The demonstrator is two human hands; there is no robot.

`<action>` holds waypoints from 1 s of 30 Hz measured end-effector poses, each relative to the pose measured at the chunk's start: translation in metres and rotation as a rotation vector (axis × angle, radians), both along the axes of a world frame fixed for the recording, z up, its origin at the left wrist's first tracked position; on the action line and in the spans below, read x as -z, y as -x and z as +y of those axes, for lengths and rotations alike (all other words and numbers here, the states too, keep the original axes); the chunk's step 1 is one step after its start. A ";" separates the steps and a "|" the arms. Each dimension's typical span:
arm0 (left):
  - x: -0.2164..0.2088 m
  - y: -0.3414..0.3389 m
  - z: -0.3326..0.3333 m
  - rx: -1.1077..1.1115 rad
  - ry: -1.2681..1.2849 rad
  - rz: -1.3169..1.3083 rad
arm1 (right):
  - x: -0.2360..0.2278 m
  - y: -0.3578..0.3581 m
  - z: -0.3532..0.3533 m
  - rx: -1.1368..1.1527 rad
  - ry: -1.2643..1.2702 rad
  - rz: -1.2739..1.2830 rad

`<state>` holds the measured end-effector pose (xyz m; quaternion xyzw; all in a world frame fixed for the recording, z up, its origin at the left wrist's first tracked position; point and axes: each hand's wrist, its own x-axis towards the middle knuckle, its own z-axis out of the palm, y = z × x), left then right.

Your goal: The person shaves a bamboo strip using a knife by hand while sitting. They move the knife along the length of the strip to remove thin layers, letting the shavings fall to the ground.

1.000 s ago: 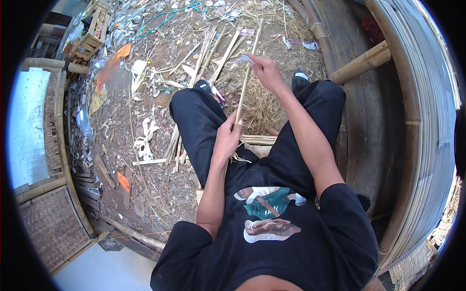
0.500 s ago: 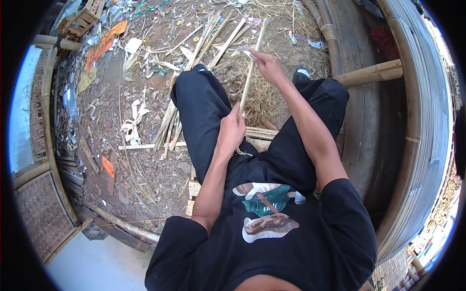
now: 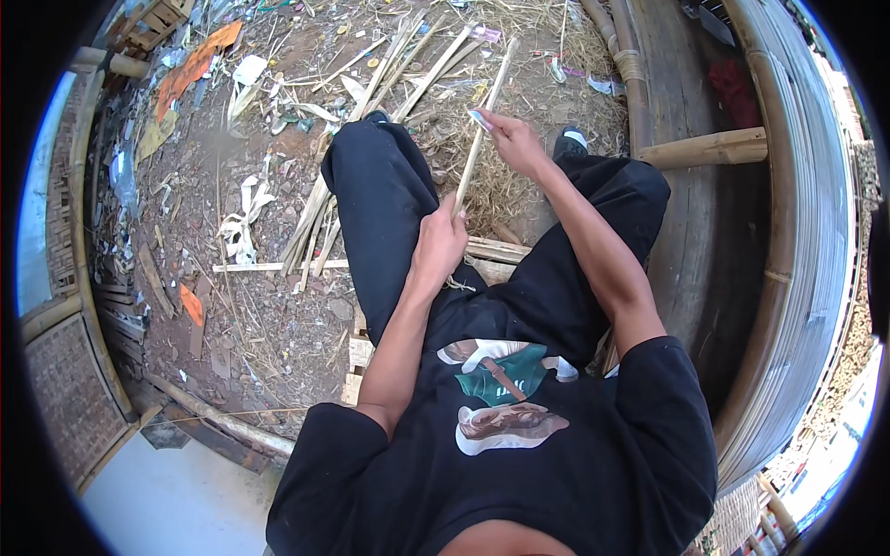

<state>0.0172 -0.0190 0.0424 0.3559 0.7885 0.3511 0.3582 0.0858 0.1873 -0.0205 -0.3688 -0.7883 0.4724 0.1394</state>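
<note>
Littered ground (image 3: pixel 301 324) below; my left hand (image 3: pixel 438 245) curls round pale strip (image 3: pixel 500 77), presumably steadying it; right hand (image 3: pixel 515 145) pinches small whitish piece (image 3: pixel 478 119) alongside.

This looks like an outdoor yard edged with bamboo-work: bare brown earth ground (image 3: pixel 278 324) bears a torn orange sheet (image 3: pixel 195 69), dry yellow straw (image 3: pixel 501 206) and long pale split strips (image 3: pixel 304 222). A woven brown bamboo panel (image 3: pixel 74 398) stands left, a round tan bamboo pole (image 3: pixel 709 150) right, a slatted wooden crate (image 3: pixel 159 20) far left.
</note>
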 end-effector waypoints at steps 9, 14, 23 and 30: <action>0.000 0.001 0.002 0.015 0.016 -0.012 | 0.006 -0.010 -0.006 -0.015 0.003 0.125; 0.005 -0.001 0.003 -0.009 -0.013 0.016 | 0.005 -0.011 -0.003 -0.025 0.143 0.132; 0.003 -0.004 0.003 0.012 0.002 0.011 | -0.024 0.000 -0.008 0.000 -0.360 -0.080; 0.005 -0.004 0.005 0.009 0.004 0.042 | -0.014 0.004 -0.011 0.168 -0.317 0.075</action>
